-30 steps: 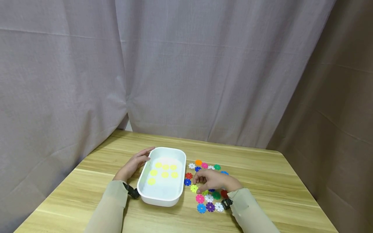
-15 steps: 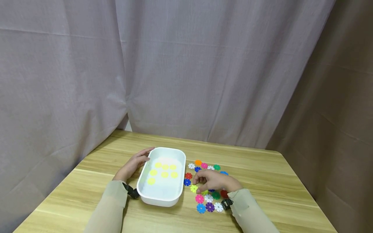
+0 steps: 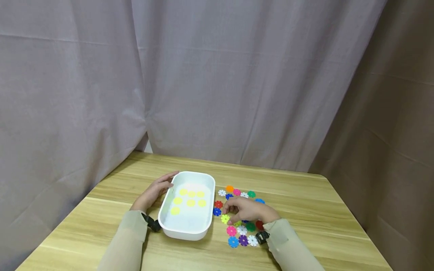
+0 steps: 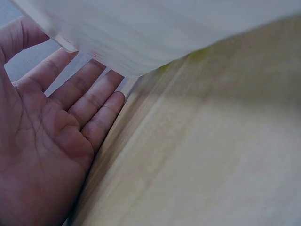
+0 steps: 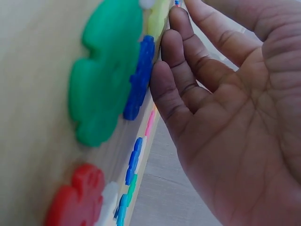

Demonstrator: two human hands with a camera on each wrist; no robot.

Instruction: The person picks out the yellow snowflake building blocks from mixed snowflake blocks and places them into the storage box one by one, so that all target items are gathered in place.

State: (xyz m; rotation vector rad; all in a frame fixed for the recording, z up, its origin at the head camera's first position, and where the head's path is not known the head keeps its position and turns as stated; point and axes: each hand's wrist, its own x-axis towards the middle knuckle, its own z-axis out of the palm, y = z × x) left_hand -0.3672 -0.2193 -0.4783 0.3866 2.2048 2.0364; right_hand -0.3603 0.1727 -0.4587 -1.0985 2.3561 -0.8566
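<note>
A white tray (image 3: pixel 186 225) with several yellow notched discs (image 3: pixel 191 203) lying flat in it stands on the table. My left hand (image 3: pixel 154 192) holds its left side, thumb at the rim and fingers along the outer wall. In the left wrist view those fingers run nearly straight, their tips partly hidden by the tray. To the right of the tray, my right hand (image 3: pixel 249 209) rests low over loose snowflake discs, fingers loosely bent. A yellow-green snowflake disc (image 3: pixel 225 219) lies flat by its thumb and index finger; another is partly under the thumb. No disc shows lifted.
Around the right hand lie a pink disc (image 3: pixel 231 230), a purple disc (image 3: pixel 243 240), a light blue disc (image 3: pixel 233 242), an orange disc (image 3: pixel 229 188) and several others. The wooden table (image 3: pixel 291 195) ends at a grey curtain (image 3: pixel 203 94) behind.
Both hands keep their places at the tray and over the discs. The whole head view has shifted very slightly.
</note>
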